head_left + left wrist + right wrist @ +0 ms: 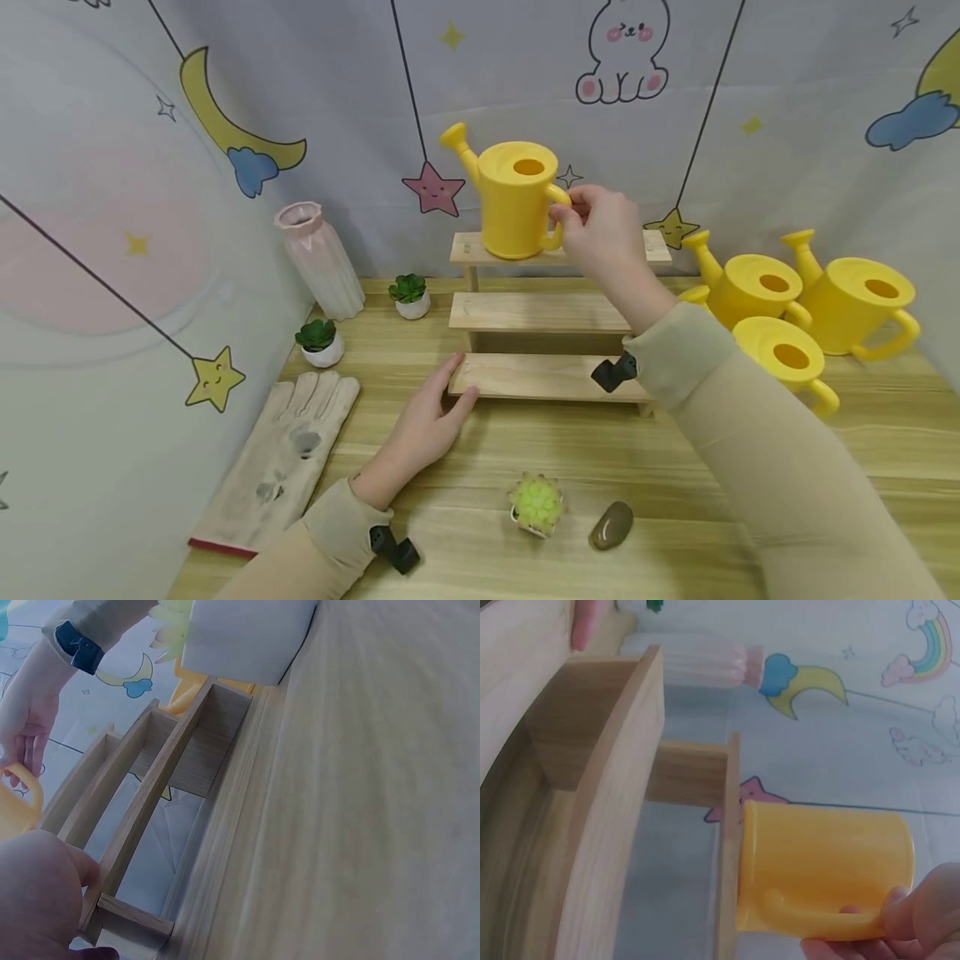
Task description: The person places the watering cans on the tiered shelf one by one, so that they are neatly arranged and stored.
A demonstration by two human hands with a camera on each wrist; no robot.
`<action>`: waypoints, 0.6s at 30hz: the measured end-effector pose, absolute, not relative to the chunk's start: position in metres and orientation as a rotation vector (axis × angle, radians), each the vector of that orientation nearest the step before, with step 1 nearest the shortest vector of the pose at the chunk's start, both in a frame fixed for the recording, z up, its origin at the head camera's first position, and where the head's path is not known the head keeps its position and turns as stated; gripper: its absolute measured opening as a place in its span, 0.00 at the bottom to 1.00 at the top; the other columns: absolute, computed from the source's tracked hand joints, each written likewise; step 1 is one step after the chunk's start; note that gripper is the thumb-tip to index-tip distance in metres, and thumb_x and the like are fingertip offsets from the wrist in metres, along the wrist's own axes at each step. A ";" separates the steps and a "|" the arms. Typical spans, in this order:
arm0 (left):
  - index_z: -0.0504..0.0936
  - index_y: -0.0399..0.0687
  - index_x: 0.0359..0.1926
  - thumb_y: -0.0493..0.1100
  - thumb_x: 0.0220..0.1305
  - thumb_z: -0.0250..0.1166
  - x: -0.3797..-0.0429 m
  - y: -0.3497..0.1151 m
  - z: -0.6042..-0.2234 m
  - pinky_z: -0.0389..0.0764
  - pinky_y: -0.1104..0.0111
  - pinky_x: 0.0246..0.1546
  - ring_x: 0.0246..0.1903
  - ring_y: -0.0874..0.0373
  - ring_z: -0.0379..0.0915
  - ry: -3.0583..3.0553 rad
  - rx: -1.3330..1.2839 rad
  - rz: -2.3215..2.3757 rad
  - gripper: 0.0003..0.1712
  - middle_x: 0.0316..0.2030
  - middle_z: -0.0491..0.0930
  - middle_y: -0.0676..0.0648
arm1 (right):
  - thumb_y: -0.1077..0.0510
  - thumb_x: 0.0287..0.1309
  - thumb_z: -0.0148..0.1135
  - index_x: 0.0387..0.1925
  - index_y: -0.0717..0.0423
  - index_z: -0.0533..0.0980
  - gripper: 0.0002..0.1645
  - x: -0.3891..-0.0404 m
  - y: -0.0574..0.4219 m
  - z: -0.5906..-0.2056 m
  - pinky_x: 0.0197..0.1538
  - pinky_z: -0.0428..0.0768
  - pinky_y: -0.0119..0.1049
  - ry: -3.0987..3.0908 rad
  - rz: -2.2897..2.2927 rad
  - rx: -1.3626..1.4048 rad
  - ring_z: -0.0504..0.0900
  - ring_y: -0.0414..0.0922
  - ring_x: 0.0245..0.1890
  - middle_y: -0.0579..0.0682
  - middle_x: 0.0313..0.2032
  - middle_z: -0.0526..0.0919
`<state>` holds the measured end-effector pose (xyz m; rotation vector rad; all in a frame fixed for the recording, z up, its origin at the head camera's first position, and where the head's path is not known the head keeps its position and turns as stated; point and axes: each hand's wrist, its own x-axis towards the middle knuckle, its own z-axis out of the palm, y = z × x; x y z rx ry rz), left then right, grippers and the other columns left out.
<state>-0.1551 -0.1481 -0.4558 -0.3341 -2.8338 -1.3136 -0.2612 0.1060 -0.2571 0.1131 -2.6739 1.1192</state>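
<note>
In the head view a yellow watering can (517, 200) stands upright on the top step of a three-step wooden stand (540, 377), its spout to the left. My right hand (603, 229) pinches the can's handle between thumb and fingers. The right wrist view shows the can (825, 862) with its base against the top board and my right hand (926, 919) at the handle. Down at the stand's lowest step, my left hand (423, 417) grips the left end of the board. In the left wrist view, the left hand (37, 892) lies against that board end.
Several more yellow watering cans (862, 304) stand on the right. A pink-white vase (322, 262), two small potted plants (322, 343) and gardening gloves (277, 467) are at left. Nearer the front are a light-green succulent (537, 504) and a dark stone (612, 525).
</note>
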 end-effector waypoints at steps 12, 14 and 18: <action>0.56 0.60 0.81 0.66 0.75 0.54 -0.155 -0.147 -0.455 0.60 0.49 0.78 0.80 0.52 0.51 -2.830 -0.331 -1.328 0.41 0.80 0.57 0.48 | 0.44 0.75 0.55 0.62 0.53 0.77 0.24 -0.265 0.093 -0.255 0.50 0.84 0.38 -2.697 1.110 0.123 0.79 0.48 0.45 0.51 0.50 0.85; 0.55 0.61 0.81 0.66 0.75 0.54 -0.154 -0.147 -0.455 0.60 0.48 0.78 0.80 0.52 0.51 -2.835 -0.324 -1.325 0.41 0.80 0.57 0.48 | 0.44 0.75 0.55 0.62 0.53 0.76 0.24 -0.265 0.092 -0.255 0.51 0.84 0.38 -2.695 1.115 0.122 0.79 0.48 0.46 0.51 0.50 0.84; 0.55 0.60 0.81 0.66 0.75 0.54 -0.154 -0.147 -0.455 0.60 0.48 0.78 0.80 0.52 0.52 -2.837 -0.318 -1.322 0.41 0.80 0.57 0.48 | 0.45 0.75 0.55 0.64 0.53 0.75 0.25 -0.263 0.092 -0.257 0.54 0.85 0.38 -2.680 1.135 0.134 0.79 0.47 0.47 0.51 0.51 0.84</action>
